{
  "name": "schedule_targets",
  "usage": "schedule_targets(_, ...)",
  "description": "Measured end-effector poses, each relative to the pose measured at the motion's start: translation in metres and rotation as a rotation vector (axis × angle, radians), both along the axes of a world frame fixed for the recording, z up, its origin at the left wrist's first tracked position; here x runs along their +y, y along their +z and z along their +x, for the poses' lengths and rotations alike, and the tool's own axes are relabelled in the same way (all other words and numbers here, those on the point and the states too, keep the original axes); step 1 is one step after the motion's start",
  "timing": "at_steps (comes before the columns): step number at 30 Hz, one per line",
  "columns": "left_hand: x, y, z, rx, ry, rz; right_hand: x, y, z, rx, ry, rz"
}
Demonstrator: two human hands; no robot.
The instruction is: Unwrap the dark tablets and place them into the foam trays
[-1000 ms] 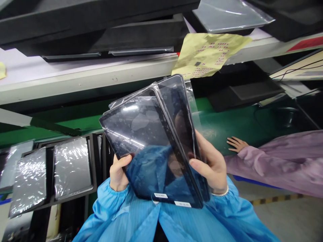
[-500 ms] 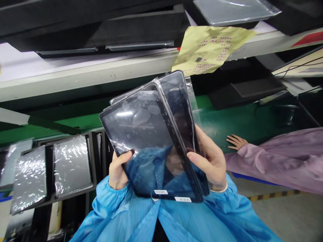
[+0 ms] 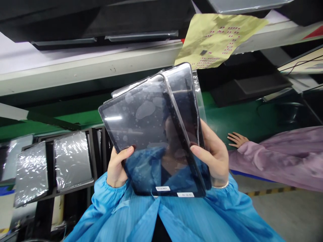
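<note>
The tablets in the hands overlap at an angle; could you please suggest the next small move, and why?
I would perhaps turn the front tablet to line up with the rear tablet: their edges are fanned, the rear one jutting out at upper right, and the left hand and right hand each have a thumb at the front one's edge.

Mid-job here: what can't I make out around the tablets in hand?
Head view, all four:
Rear tablet: mostly hidden behind the front tablet.
Left hand: fingertips other than the thumb's, hidden by the front tablet.
White labels: print too small and blurred.
Co-worker's lilac sleeve: cut off by the picture's right edge.
</note>
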State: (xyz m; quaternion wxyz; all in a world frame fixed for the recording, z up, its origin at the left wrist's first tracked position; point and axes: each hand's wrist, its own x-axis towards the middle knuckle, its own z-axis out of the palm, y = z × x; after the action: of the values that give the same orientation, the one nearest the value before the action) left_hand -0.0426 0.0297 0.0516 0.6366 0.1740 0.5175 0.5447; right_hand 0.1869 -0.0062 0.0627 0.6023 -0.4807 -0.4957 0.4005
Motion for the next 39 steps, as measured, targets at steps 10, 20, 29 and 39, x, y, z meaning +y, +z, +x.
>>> schedule_targets(10,0.019,-0.017,-0.006,0.105,-0.12,0.107,0.021,-0.029,0.008,0.162,0.03,-0.142)
schedule_targets(20,0.039,-0.168,-0.113,0.295,-0.154,-0.077,0.052,-0.197,0.093,0.127,-0.265,-0.566)
schedule_targets(29,0.072,-0.238,-0.091,0.497,-0.307,0.07,0.069,-0.27,0.063,0.013,-0.096,-0.586)
schedule_targets(39,0.059,-0.265,-0.084,1.227,-0.456,0.136,0.07,-0.326,0.091,-0.554,-0.052,-0.492)
